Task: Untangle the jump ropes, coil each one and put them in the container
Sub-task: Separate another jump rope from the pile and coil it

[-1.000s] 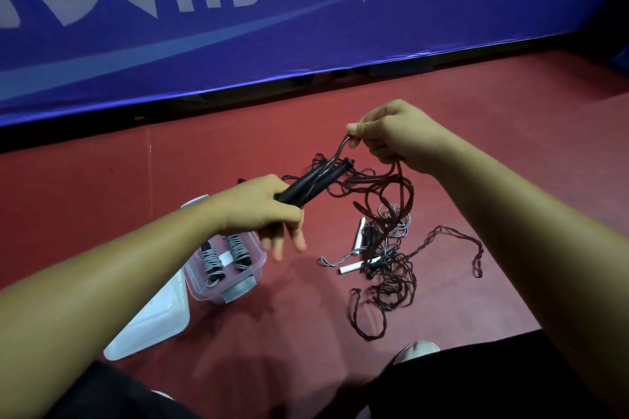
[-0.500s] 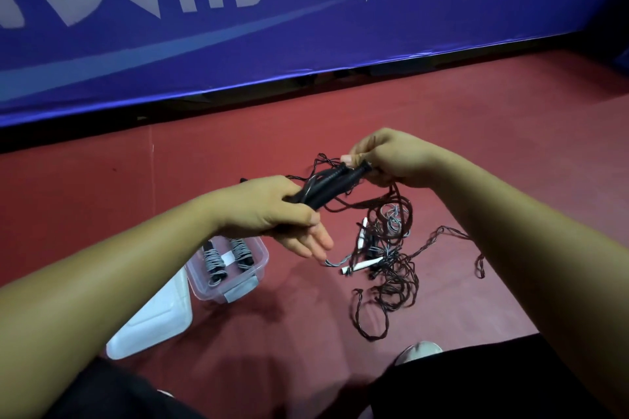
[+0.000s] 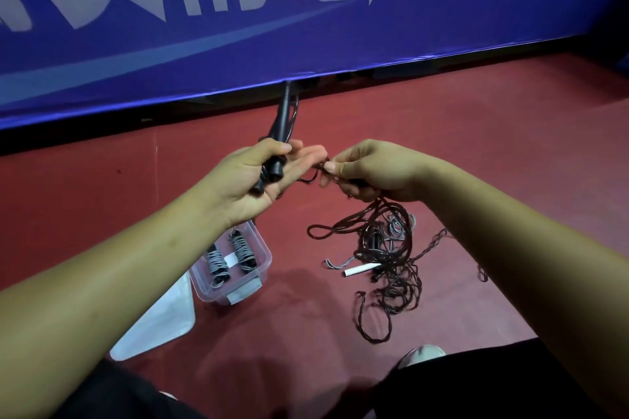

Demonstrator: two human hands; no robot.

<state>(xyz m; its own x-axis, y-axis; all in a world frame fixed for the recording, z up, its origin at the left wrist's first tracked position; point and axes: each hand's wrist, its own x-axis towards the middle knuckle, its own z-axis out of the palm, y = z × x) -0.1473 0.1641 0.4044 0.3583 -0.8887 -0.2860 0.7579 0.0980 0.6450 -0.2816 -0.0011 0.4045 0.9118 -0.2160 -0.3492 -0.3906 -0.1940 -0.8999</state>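
My left hand (image 3: 253,177) holds two black jump-rope handles (image 3: 282,122) upright, thumb over them, their tips pointing at the blue banner. Just to its right, my right hand (image 3: 367,173) pinches the dark brown rope (image 3: 371,224) close to the handles. From that hand the rope hangs into a tangled pile (image 3: 391,269) on the red floor, mixed with a grey rope and a white handle (image 3: 361,269). A clear plastic container (image 3: 262,269) stands below my left wrist with two coiled grey ropes (image 3: 229,257) inside.
The container's white lid (image 3: 160,323) lies on the floor at its left. A blue banner (image 3: 306,10) with white lettering runs across the back. My shoe tip (image 3: 422,352) and dark trouser legs fill the bottom edge.
My left hand turned the black handles from slanting right to standing upright and rose. My right hand came down and left, close beside the left hand, still pinching the rope.
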